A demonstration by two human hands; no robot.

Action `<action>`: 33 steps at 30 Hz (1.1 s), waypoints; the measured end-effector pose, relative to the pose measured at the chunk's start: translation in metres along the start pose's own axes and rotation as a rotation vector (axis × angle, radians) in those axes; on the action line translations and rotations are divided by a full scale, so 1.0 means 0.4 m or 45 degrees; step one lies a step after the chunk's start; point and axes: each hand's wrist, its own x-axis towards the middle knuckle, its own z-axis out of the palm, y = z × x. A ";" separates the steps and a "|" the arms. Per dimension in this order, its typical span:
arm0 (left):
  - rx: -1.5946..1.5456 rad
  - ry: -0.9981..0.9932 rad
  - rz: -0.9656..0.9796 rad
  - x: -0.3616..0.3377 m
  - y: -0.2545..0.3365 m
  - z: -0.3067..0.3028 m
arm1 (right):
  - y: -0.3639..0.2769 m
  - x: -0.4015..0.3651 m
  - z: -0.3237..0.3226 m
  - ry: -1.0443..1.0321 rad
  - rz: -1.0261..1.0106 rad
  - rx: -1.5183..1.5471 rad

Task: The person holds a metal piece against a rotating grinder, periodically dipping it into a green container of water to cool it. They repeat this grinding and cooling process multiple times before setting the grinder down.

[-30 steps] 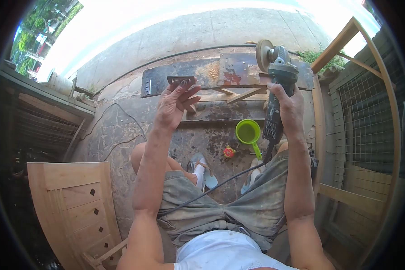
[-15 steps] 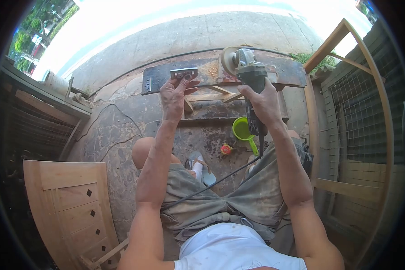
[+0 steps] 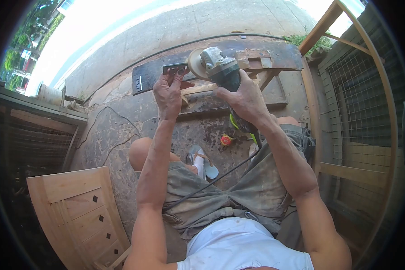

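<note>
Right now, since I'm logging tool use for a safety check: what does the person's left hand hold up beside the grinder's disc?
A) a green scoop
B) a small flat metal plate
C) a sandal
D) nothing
B: the left hand pinches a small flat metal plate by its lower edge, close to the disc of the angle grinder gripped in the right hand.

- Metal plate (image 3: 174, 68): small, dark, flat strip, held level above the bench's (image 3: 283, 54) left end.
- Angle grinder (image 3: 221, 71): grey, its tan disc (image 3: 194, 64) just beside the plate's right end.
</note>
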 end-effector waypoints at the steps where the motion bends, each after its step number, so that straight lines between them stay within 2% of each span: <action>1: 0.008 -0.006 -0.004 -0.001 0.000 0.002 | 0.003 -0.001 0.001 -0.002 0.008 0.004; 16: 0.137 -0.018 0.050 -0.001 -0.013 0.014 | 0.010 0.000 0.000 -0.026 0.017 0.026; 19: 0.015 -0.008 0.062 -0.001 -0.013 0.017 | 0.011 0.004 0.000 -0.012 0.013 0.010; 33: 0.051 -0.036 0.041 -0.002 -0.020 0.019 | 0.015 0.003 -0.001 -0.006 0.024 0.003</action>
